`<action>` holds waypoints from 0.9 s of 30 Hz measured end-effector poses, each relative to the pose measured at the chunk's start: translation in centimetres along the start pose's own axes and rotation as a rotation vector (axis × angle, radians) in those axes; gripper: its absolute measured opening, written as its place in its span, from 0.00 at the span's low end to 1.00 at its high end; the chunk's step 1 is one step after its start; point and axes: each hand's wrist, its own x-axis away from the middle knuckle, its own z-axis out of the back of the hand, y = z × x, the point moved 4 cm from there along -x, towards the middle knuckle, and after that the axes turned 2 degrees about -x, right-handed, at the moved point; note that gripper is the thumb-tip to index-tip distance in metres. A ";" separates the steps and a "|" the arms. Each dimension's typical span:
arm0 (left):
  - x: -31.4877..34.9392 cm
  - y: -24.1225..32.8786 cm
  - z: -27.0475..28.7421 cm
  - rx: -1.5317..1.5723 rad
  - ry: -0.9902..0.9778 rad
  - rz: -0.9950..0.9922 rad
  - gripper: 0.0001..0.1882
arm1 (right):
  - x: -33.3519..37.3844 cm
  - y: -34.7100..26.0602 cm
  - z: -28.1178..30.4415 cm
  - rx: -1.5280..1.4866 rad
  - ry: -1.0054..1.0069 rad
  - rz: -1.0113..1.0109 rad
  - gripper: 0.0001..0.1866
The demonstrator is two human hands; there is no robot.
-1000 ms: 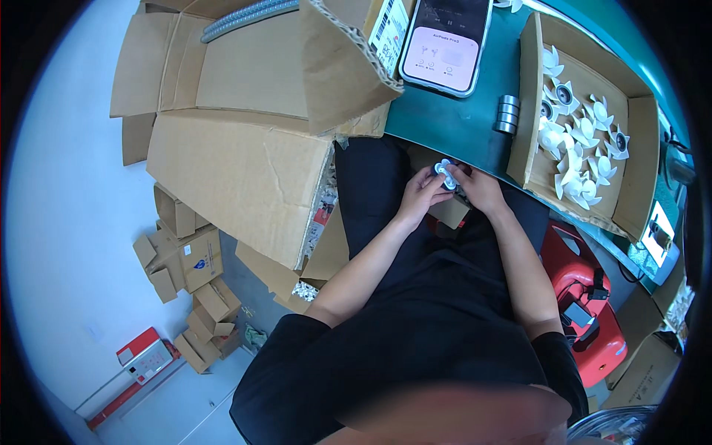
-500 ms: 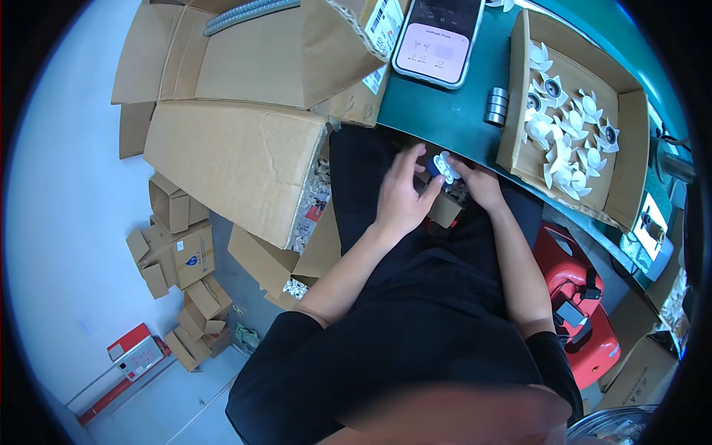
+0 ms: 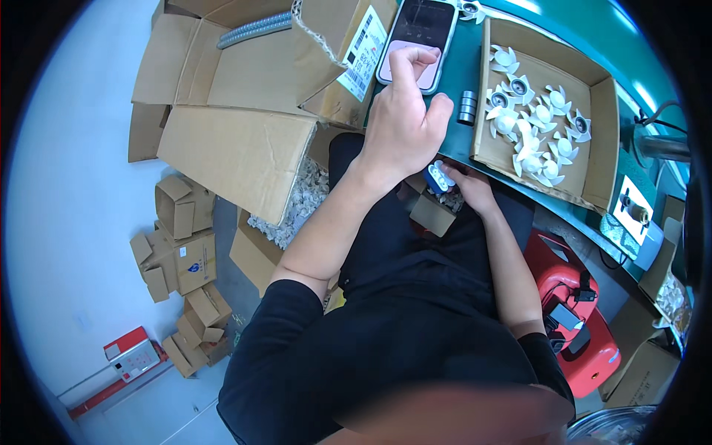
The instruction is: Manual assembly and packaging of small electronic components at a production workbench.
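My left hand (image 3: 403, 124) reaches over the smartphone (image 3: 425, 26) on the green bench. Its index finger is bent over the pink panel on the screen, and the thumb stands apart; nothing is held. Whether the fingertip touches the glass I cannot tell. Low at the bench edge, above my lap, my right hand (image 3: 476, 190) grips an opened earbud case (image 3: 439, 176), white inside with a dark blue outer shell. Just below the case, a small open cardboard box (image 3: 432, 215) sits between my legs.
A shallow cardboard tray (image 3: 604, 144) of white fan impellers (image 3: 530, 141) stands on the bench, beside a short stack of metal rings (image 3: 466, 107). A large open carton (image 3: 230, 152) is at left, with shredded paper (image 3: 293, 204) under its flap. Red plastic cases (image 3: 571, 297) stand at right.
My left hand has left the earbud case and moved up over the phone. My right hand stays with the case. The whole view has shifted slightly.
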 end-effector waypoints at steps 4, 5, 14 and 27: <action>-0.7 -0.1 -0.7 -0.109 -0.036 -0.026 0.22 | -0.1 0.9 1.0 0.010 0.009 -0.036 0.15; -0.8 0.2 -0.7 -0.128 -0.053 -0.012 0.22 | 0.1 0.7 1.1 -0.024 0.010 -0.005 0.16; -1.1 -0.5 -0.8 0.046 -0.045 0.143 0.24 | 0.8 -0.5 1.1 0.005 0.003 -0.026 0.19; -1.5 -1.8 -0.6 -0.077 -0.030 0.043 0.27 | 1.3 -1.0 1.3 0.020 -0.039 0.076 0.16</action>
